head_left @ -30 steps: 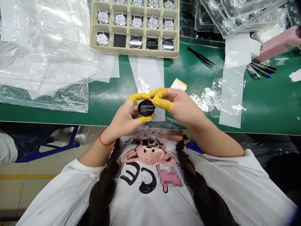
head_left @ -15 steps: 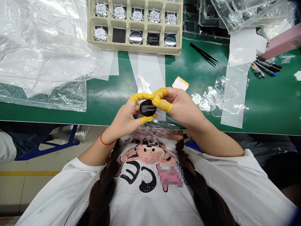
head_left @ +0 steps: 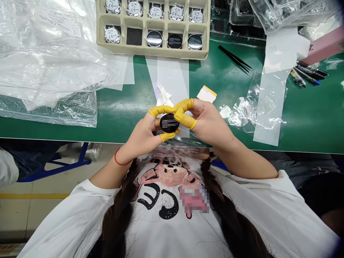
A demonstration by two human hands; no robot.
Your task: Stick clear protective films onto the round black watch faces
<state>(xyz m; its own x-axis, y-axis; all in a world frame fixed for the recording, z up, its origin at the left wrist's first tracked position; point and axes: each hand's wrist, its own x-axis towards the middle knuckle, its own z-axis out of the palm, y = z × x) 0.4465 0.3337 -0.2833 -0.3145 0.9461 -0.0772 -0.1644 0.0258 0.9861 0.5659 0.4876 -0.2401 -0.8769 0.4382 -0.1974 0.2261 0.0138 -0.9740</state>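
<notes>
A round black watch (head_left: 169,123) with small white print on its face is held up near the table's front edge. My left hand (head_left: 145,132) grips it from the left, thumb below and index finger above. Yellow finger cots cover the fingertips of both hands. At the watch's upper right edge, the thumb and index finger of my right hand (head_left: 202,116) are pressed together; whether a thin film lies between them cannot be made out. Just behind the hands lies a crumpled white cloth or tissue (head_left: 162,96).
A cream compartment tray (head_left: 153,52) at the back holds several watches. Plastic bags (head_left: 53,64) spread over the left. To the right lie black tweezers (head_left: 235,60), a white-and-yellow pad (head_left: 206,94), clear round films (head_left: 240,110), pens (head_left: 309,74) and a pink box (head_left: 326,44).
Both hands keep nearly the same hold on the watch. The camera view has shifted slightly, so the tray sits a little higher in the picture.
</notes>
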